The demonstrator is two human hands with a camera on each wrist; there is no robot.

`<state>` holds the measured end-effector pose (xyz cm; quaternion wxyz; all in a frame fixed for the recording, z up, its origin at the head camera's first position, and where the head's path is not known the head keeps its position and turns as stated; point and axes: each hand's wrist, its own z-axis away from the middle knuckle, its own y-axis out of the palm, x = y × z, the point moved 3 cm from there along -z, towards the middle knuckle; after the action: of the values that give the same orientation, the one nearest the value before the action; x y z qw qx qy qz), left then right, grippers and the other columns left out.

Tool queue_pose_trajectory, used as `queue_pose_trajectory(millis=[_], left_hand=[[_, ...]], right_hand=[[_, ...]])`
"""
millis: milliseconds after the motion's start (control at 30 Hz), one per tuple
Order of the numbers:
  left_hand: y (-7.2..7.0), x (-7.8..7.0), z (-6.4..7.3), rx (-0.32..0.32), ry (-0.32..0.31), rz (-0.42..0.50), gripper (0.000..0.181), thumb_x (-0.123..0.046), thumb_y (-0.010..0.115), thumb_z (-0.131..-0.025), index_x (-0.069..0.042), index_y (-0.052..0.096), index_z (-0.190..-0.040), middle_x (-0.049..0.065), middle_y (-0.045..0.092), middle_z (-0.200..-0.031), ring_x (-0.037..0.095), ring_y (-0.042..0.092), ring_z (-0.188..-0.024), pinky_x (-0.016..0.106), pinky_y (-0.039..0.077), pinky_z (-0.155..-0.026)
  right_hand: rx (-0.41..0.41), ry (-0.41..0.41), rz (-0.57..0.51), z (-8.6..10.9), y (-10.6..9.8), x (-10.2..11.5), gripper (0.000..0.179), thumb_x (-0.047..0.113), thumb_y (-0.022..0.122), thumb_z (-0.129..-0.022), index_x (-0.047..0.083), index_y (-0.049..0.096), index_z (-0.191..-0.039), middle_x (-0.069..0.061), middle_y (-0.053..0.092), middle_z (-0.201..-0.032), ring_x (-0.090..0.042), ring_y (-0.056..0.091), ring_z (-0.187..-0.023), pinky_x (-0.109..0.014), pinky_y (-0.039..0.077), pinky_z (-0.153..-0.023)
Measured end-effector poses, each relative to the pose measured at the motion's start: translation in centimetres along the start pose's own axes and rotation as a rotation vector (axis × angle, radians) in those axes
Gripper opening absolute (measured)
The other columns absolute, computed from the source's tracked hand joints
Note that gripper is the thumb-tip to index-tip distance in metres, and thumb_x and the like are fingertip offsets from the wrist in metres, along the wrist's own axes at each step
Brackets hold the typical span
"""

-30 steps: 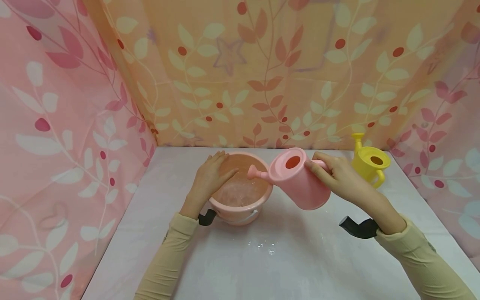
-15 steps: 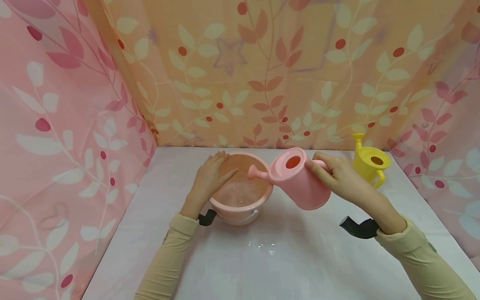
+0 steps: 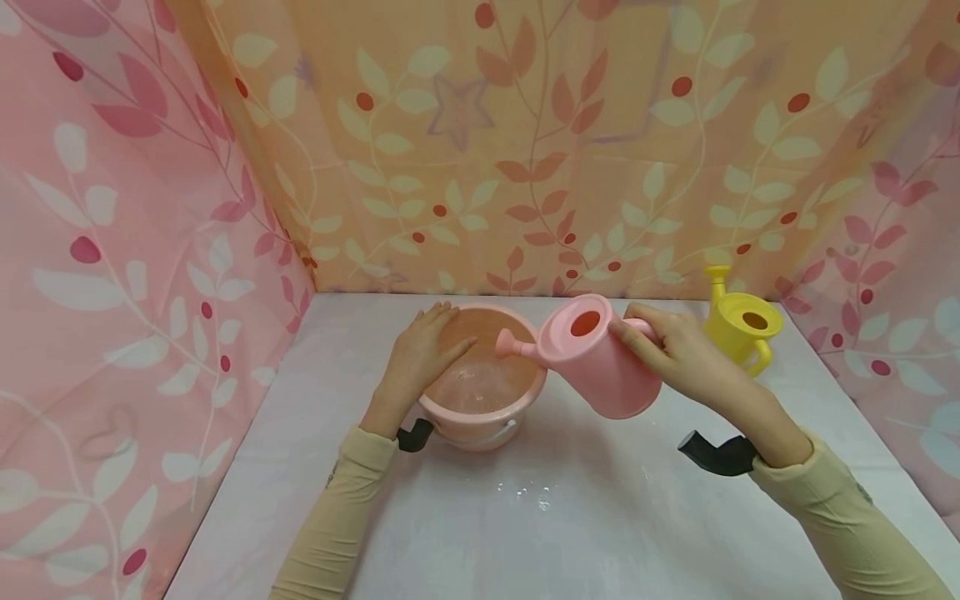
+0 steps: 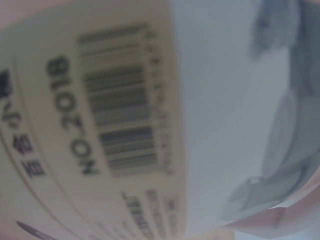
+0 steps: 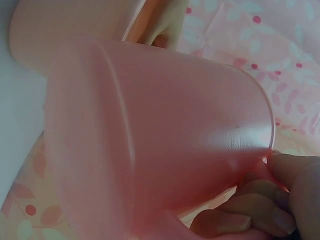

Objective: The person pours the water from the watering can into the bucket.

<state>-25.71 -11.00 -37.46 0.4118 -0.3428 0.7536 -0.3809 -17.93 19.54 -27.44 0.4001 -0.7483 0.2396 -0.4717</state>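
In the head view my left hand [image 3: 420, 354] rests on the left rim of a pale pink bucket [image 3: 476, 432], its thumb spread over the inside. Water [image 3: 480, 387] with a disturbed surface lies in the bucket. The left wrist view is filled by the bucket's outer side, with a barcode label [image 4: 120, 105]. My right hand [image 3: 675, 346] grips the handle of a pink watering can [image 3: 607, 371], held tilted with its spout over the bucket's right rim. Fingers [image 5: 255, 210] curl round that handle in the right wrist view, beside the can's body [image 5: 175, 125].
A yellow watering can [image 3: 738, 325] stands at the back right, behind my right hand. Water drops [image 3: 532, 496] lie on the white tabletop [image 3: 465, 550] in front of the bucket. Patterned cloth [image 3: 525, 167] hangs behind the table and along both sides.
Both hands, the bucket and the watering can keep nearly the same places. Only the ripples on the water inside the bucket vary.
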Motion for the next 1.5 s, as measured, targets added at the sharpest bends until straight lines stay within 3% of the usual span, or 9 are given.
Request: queue_pose_trajectory(millis=[500,1500], left_hand=[[0.04,0.00,0.07,0.003,0.002,-0.007,0.063,-0.049,0.060,-0.086,-0.005,0.053,-0.129,0.013,0.051,-0.134,0.027,0.039,-0.132,0.043,0.025,-0.111],[-0.01,0.00,0.02,-0.014,0.011,-0.013,0.062,-0.049,0.061,-0.085,-0.005,0.054,-0.129,0.014,0.052,-0.134,0.027,0.041,-0.130,0.044,0.028,-0.109]], right_hand=[[0.006,0.011,-0.008,-0.11,0.04,-0.08,0.024,0.034,0.052,-0.094,0.014,0.051,-0.081,0.000,0.049,-0.064,-0.016,0.051,-0.062,-0.024,0.048,-0.054],[-0.032,-0.031,0.007,-0.38,-0.11,-0.13,0.027,0.032,0.055,-0.093,0.014,0.046,-0.075,0.001,0.038,-0.058,-0.013,0.045,-0.057,-0.022,0.039,-0.050]])
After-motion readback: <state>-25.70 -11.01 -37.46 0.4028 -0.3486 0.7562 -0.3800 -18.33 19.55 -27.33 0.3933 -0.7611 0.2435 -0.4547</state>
